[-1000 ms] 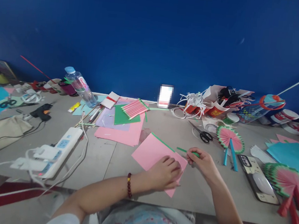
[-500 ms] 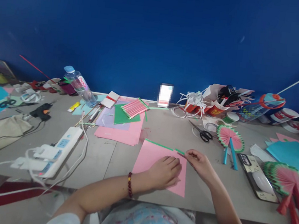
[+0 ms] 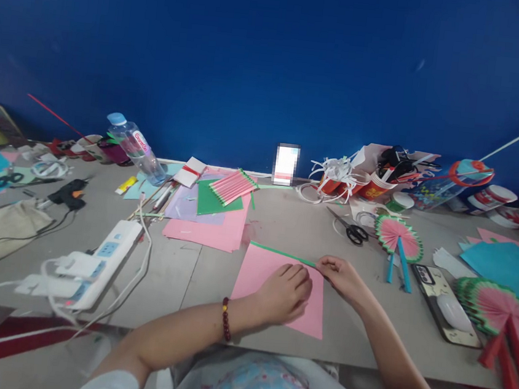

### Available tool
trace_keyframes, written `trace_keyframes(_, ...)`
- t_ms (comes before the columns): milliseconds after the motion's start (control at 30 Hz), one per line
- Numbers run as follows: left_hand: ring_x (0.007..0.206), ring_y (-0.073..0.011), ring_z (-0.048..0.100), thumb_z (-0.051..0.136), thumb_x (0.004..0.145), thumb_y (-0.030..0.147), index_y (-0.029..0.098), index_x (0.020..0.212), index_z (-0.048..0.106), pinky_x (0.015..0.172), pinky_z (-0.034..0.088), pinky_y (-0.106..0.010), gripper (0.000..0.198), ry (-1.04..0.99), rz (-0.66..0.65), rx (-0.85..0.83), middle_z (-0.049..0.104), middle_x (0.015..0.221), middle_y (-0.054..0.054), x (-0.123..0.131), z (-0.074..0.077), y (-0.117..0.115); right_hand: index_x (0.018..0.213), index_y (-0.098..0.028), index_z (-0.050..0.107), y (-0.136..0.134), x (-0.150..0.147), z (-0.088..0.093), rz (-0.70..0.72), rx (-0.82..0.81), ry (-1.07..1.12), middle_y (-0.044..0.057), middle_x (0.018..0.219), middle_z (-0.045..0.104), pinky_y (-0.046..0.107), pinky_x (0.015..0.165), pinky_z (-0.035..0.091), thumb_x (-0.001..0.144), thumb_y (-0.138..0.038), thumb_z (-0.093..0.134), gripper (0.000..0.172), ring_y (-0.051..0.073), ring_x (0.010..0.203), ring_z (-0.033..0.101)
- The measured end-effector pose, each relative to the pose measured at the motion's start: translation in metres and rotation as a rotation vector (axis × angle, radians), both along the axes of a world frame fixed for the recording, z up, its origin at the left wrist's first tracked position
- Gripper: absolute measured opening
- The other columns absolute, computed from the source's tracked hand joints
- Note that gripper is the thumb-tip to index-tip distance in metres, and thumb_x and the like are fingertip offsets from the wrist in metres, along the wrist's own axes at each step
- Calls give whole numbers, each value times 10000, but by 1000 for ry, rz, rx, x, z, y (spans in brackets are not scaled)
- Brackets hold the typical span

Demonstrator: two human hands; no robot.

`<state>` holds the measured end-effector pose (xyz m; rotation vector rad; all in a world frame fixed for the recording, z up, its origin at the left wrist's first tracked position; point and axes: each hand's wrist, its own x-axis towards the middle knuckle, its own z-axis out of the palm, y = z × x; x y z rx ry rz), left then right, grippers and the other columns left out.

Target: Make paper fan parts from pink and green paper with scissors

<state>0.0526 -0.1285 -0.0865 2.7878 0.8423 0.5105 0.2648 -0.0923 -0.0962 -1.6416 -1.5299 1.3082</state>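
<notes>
A sheet of pink paper (image 3: 255, 274) lies on the table before me, with a thin green paper strip (image 3: 281, 253) along its far edge. My left hand (image 3: 285, 293) rests on the sheet, palm down, fingers slightly bent and holding nothing. At the sheet's far right corner, my right hand (image 3: 337, 276) pinches the right end of the green strip between thumb and fingers. Its fingertips partly hide that end.
Black scissors (image 3: 354, 231) and a pink-green paper fan (image 3: 397, 239) lie to the right, beside a phone (image 3: 443, 303). A pleated pink paper (image 3: 232, 187) sits on a green sheet (image 3: 212, 201) behind. On the left are a power strip (image 3: 111, 259) and a bottle (image 3: 137, 147).
The right piece of green strip has moved onto the paper's far edge, closing the gap to the rest. My right hand shifted slightly left; my left hand stayed nearly in place.
</notes>
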Motion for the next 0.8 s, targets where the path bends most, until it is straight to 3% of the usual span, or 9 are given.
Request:
trace_keyframes(467, 1085, -276, 459, 497, 872, 418, 143, 1250, 480, 902, 385, -391, 467, 70, 65, -6, 519, 1203, -132, -2, 1, -1, 676, -182, 616, 3, 0, 4, -1, -30, -14, -9, 560, 540, 247, 511, 318, 684, -439, 607, 257, 121, 528, 435)
trace_keyframes(700, 1076, -273, 455, 498, 871, 418, 143, 1257, 473, 895, 383, -388, 475, 85, 66, 0, 519, 1198, -128, -2, 2, -1, 690, -176, 628, 6, 3, -2, 41, 17, -30, 2, 631, 593, 245, 564, 372, 726, -399, 606, 227, 133, 599, 492)
trace_keyframes(800, 1060, -270, 458, 495, 872, 418, 140, 1255, 476, 894, 382, -384, 474, 92, 64, 4, 520, 1189, -124, -2, 2, -1, 693, -177, 614, 5, 1, 1, 43, -1, -20, -10, 600, 553, 235, 525, 331, 730, -419, 607, 244, 118, 566, 451)
